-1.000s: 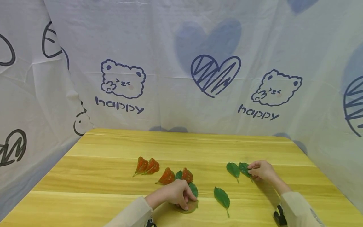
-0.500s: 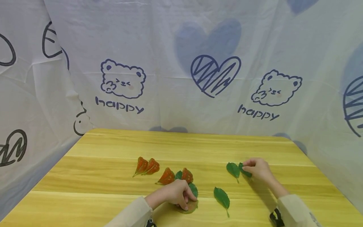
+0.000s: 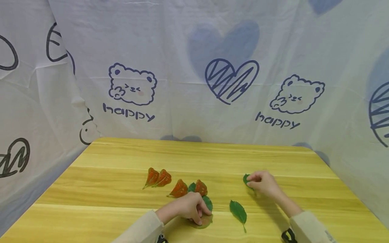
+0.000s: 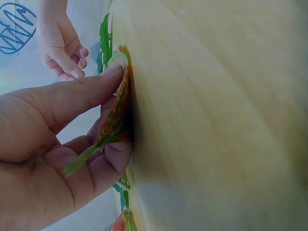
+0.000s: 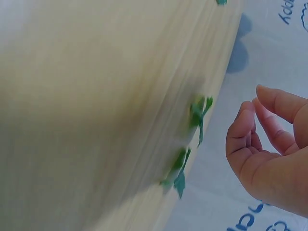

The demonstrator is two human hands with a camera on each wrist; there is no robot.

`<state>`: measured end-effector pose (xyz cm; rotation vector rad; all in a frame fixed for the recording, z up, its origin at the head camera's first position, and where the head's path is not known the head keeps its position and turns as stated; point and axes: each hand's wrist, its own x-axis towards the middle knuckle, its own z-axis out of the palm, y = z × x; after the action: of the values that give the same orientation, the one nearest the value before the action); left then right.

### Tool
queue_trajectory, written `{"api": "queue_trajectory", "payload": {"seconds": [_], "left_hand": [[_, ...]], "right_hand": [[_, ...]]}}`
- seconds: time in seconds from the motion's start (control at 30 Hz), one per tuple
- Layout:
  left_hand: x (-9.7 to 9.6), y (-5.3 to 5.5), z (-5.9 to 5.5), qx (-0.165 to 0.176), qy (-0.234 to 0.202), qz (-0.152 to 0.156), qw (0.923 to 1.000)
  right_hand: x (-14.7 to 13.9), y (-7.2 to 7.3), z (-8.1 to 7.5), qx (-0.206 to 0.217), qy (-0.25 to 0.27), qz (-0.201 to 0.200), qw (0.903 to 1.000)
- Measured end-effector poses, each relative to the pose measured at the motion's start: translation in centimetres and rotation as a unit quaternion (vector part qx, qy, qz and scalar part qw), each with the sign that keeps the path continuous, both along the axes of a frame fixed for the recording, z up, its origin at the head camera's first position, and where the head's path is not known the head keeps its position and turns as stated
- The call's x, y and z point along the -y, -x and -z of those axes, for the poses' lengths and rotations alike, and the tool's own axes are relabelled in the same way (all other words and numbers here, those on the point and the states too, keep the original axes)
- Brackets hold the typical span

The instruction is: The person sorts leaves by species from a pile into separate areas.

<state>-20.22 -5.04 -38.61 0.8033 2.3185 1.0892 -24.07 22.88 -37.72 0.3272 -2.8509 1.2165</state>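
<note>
My left hand [image 3: 189, 206] pinches a leaf [image 3: 205, 221] low over the table. Its brownish face shows in the head view, and its red and green edge with a thick stem in the left wrist view. Just beyond lie a green leaf [image 3: 208, 203] and two red leaves, one on the left [image 3: 179, 189] and one on the right [image 3: 201, 187]. My right hand [image 3: 263, 184] hovers over a green leaf [image 3: 245, 179], fingers loosely curled. The right wrist view shows nothing between those fingers, with two green leaves, one upper [image 5: 196, 113] and one lower [image 5: 178, 171], on the table.
Two red leaves, left [image 3: 151, 177] and right [image 3: 163, 178], overlap at the back left. A lone green leaf [image 3: 238, 212] lies between my hands. Behind the wooden table [image 3: 121, 155] hangs a white cloth [image 3: 182, 50] printed with bears and hearts.
My right hand has moved left, from the right green leaf of the pair to over the left one, and the right leaf is hidden behind it. My left hand has stayed in place with its leaf.
</note>
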Motion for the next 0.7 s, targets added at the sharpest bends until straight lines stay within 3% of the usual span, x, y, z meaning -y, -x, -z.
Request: {"api": "queue_trajectory", "payload": {"seconds": [0.33,0.5,0.7], "left_hand": [[0.0,-0.1,0.0,-0.002,0.005,-0.004,1.0000],[-0.1,-0.1,0.0,-0.004,0.013,-0.005,0.9999],[-0.1,0.0,0.0,-0.009,0.018,-0.003,0.9998]], "right_hand": [[2.2,-0.5,0.7,0.011,0.036,-0.084,0.9957],[3.4,-0.6,0.9,0.044,0.065,-0.135,0.9877],[4.8,-0.8,1.0,0.081,0.083,-0.165,0.9795]]}}
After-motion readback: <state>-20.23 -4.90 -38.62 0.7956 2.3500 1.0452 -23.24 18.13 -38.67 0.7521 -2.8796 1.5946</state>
